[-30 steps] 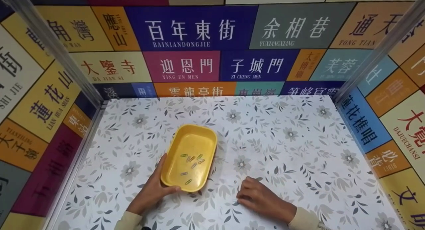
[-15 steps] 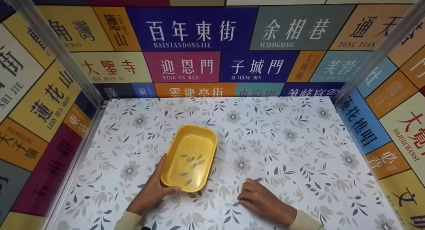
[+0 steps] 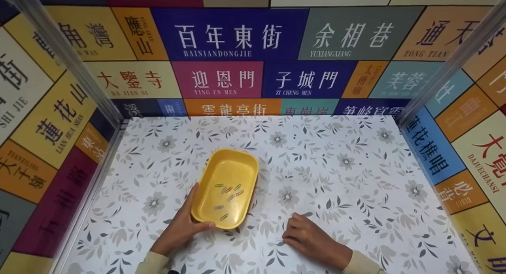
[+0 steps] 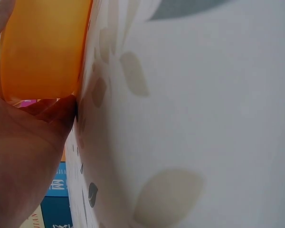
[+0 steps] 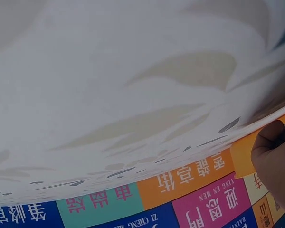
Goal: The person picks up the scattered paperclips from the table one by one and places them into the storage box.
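Status: several paper clips (image 3: 228,191) already lie inside the yellow tray (image 3: 209,210), which rests on the floral surface (image 3: 355,179). The left hand (image 3: 180,228) clamps the tray's near corner, thumb on the rim. The right hand (image 3: 312,238) rests on the surface beside it, fingers loosely curled, holding nothing visible. No loose clips can be made out outside the tray. Lettered wall panels (image 3: 229,36) enclose the area; nothing obstructs.

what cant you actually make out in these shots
- Head view: the paper clips in the yellow tray are too small to count surely.
- Head view: whether the right hand pinches anything; its curled fingers hide it.
- Left wrist view: the tray's inside, seen only from outside; the left hand fills the corner.
- Right wrist view: mostly blurred tabletop; hand cut off by the edge.
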`<state>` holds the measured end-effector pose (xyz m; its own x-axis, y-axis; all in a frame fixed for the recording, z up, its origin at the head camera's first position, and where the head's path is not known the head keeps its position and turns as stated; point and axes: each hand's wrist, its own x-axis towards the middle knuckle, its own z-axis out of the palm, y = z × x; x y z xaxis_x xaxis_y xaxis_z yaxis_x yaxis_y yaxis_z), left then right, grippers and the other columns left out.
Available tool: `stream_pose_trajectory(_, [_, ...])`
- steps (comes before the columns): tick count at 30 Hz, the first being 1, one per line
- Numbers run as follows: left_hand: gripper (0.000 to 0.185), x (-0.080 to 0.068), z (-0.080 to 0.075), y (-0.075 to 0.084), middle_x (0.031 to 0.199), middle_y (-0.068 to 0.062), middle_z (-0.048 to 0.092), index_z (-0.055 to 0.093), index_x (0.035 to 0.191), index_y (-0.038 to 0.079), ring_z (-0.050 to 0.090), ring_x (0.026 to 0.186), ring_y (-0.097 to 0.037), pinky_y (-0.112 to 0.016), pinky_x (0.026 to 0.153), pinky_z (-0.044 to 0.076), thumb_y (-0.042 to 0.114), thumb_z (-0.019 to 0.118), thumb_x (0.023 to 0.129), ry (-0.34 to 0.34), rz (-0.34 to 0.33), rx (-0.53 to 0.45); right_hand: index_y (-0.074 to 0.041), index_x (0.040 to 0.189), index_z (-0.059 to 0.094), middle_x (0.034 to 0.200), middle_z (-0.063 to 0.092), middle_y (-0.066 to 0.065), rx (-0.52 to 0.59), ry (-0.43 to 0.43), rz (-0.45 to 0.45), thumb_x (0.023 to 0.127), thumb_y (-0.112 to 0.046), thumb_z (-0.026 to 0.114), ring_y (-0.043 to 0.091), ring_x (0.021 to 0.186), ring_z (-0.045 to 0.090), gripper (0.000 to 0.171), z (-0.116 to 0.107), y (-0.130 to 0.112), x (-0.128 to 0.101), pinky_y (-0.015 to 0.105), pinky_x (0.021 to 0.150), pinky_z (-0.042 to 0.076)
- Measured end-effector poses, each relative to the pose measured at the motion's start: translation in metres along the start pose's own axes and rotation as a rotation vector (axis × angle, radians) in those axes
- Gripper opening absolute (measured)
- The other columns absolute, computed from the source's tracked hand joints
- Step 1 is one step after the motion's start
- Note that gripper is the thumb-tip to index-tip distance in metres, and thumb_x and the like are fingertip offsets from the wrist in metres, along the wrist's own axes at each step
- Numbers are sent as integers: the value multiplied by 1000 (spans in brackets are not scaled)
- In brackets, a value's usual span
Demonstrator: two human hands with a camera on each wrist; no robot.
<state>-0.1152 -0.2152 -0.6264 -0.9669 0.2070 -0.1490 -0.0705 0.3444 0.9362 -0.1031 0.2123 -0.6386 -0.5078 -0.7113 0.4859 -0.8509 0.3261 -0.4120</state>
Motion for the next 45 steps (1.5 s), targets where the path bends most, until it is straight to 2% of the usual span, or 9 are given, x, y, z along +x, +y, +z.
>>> stream_pose_trajectory(5, [141, 0, 0, 0, 185, -5, 9, 3, 179, 24, 9, 170, -33, -61, 135, 5, 37, 101, 79, 1, -1, 6, -17, 94, 82, 91, 59, -7, -7, -21, 18, 93, -6, 88, 8, 83, 46, 13, -1, -1, 1, 21, 78, 43])
stream_pose_trajectory(14, [140, 0, 0, 0, 186, -5, 8, 3, 179, 25, 8, 170, -32, -60, 135, 4, 36, 101, 80, -2, -4, 3, -17, 91, 80, 90, 60, -7, -17, 11, -8, 89, -2, 89, 7, 82, 45, 18, 1, 1, 3, 23, 76, 43])
stream_pose_trajectory(24, [141, 0, 1, 1, 186, -5, 9, 3, 179, 25, 10, 170, -33, -61, 135, 4, 36, 101, 79, -2, -24, -9, -18, 91, 80, 89, 60, -10, 62, -17, 98, 94, -4, 86, 3, 82, 45, 15, -2, -1, 4, 14, 75, 42])
stream_pose_trajectory(30, [141, -1, 1, 2, 186, -4, 9, 4, 179, 27, 9, 170, -32, -60, 135, 3, 37, 102, 78, 0, -23, -1, -18, 90, 79, 88, 60, -12, 110, -17, 131, 96, -4, 84, 2, 82, 46, 16, -7, -2, 6, 11, 76, 41])
stream_pose_trajectory(40, [141, -1, 1, 2, 185, -5, 8, 3, 179, 26, 9, 170, -33, -61, 135, 3, 38, 101, 79, -2, -27, 4, -16, 91, 79, 83, 59, -8, 132, 42, 86, 90, 1, 88, 4, 78, 44, 19, -9, 3, 10, 12, 71, 39])
stream_pose_trajectory(45, [141, -1, 0, 2, 185, -6, 9, 3, 179, 26, 11, 170, -33, -59, 135, 4, 34, 101, 78, -4, -20, -4, -15, 91, 79, 82, 60, -7, 142, 36, 113, 91, 1, 88, 4, 78, 45, 18, -13, 4, 12, 13, 71, 40])
